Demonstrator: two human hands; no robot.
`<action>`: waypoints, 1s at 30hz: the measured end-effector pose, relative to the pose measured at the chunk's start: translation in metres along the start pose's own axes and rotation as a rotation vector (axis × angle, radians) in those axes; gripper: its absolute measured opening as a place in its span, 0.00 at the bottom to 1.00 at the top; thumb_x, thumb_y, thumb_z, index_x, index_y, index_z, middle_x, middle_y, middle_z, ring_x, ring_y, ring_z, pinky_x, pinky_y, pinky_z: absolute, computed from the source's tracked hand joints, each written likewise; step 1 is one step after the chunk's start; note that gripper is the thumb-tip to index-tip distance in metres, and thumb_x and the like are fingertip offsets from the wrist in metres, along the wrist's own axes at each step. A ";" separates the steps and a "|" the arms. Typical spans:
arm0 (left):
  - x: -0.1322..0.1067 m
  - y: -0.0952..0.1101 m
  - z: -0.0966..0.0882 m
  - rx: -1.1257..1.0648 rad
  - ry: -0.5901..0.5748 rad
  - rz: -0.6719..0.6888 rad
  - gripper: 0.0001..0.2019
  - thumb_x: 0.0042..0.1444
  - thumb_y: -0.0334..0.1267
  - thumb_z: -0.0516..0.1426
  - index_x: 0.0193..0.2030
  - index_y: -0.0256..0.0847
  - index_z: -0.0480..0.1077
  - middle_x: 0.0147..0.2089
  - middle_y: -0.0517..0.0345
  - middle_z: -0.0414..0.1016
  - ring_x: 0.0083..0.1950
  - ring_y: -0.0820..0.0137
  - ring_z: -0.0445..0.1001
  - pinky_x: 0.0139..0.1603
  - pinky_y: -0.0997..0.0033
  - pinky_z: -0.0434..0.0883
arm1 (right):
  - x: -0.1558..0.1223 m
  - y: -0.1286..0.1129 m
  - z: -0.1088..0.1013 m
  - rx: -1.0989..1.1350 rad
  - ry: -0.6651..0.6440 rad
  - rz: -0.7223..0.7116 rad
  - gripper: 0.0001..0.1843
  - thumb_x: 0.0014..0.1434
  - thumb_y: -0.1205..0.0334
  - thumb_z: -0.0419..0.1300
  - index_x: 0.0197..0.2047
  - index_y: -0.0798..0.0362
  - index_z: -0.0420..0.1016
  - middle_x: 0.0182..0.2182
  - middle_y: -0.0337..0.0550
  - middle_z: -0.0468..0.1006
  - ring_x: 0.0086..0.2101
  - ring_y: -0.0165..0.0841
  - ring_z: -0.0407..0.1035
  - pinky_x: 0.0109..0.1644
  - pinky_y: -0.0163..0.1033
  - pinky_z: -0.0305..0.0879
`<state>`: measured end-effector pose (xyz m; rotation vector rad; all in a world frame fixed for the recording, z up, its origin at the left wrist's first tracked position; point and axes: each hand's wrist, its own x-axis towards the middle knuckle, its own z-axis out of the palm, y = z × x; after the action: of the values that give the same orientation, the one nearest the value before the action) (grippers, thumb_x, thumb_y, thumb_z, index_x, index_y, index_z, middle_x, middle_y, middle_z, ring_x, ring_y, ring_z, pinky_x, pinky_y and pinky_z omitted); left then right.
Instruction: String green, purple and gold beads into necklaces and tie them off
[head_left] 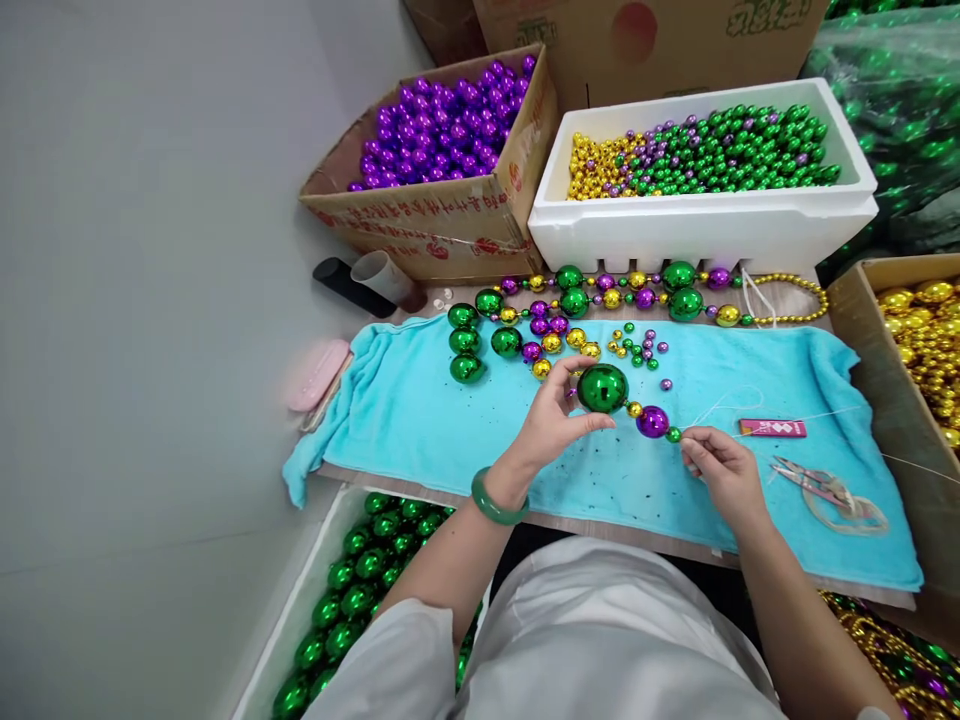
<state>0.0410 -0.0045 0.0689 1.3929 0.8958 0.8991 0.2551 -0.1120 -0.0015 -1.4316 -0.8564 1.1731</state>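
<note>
My left hand (559,418), with a green bangle on the wrist, has its thumb and fingers closed around a large green bead (602,388). Strung to the right of it are a small gold bead (634,409), a purple bead (652,422) and a small green bead (673,435). Beside that last bead, my right hand (720,462) pinches the thin white string (724,402), which trails off to the right. Loose purple and gold beads (551,343) and small mixed beads (637,347) lie on the turquoise towel (420,430) beyond my hands.
A finished-looking bead strand (645,290) lies behind the towel. At the back stand a cardboard box (420,215) of purple beads and a white foam box (697,225) of small beads. Scissors (814,482) and a pink packet (772,428) lie at right, near a box (862,330) of gold beads.
</note>
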 end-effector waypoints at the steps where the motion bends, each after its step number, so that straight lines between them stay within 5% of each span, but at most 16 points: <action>1: -0.001 0.000 0.002 0.019 0.015 0.013 0.34 0.37 0.38 0.72 0.52 0.45 0.64 0.47 0.56 0.67 0.47 0.68 0.69 0.47 0.68 0.71 | 0.000 0.001 -0.001 0.007 0.005 0.007 0.12 0.54 0.53 0.63 0.31 0.53 0.75 0.20 0.36 0.68 0.21 0.25 0.60 0.24 0.32 0.57; 9: -0.005 0.002 0.009 0.052 -0.030 0.070 0.35 0.38 0.43 0.71 0.53 0.46 0.62 0.49 0.55 0.65 0.46 0.68 0.68 0.47 0.68 0.71 | 0.002 0.005 -0.010 0.013 -0.053 0.024 0.11 0.53 0.53 0.64 0.32 0.53 0.76 0.21 0.36 0.70 0.22 0.25 0.61 0.25 0.32 0.58; 17: -0.013 0.016 0.015 0.337 -0.011 0.250 0.34 0.40 0.46 0.70 0.54 0.48 0.63 0.52 0.52 0.62 0.50 0.65 0.67 0.48 0.66 0.70 | 0.008 0.011 -0.011 0.007 -0.006 0.055 0.12 0.50 0.52 0.66 0.33 0.52 0.78 0.23 0.38 0.73 0.23 0.27 0.64 0.27 0.33 0.60; 30: -0.019 0.030 0.022 0.425 0.051 0.248 0.35 0.40 0.48 0.70 0.55 0.47 0.65 0.49 0.53 0.64 0.46 0.66 0.67 0.40 0.70 0.70 | 0.009 0.017 -0.009 0.072 -0.036 0.084 0.14 0.50 0.52 0.67 0.34 0.54 0.77 0.22 0.38 0.72 0.22 0.26 0.63 0.24 0.32 0.59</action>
<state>0.0530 -0.0312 0.0980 1.8846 1.0068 0.9687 0.2645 -0.1092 -0.0202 -1.4031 -0.7768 1.2837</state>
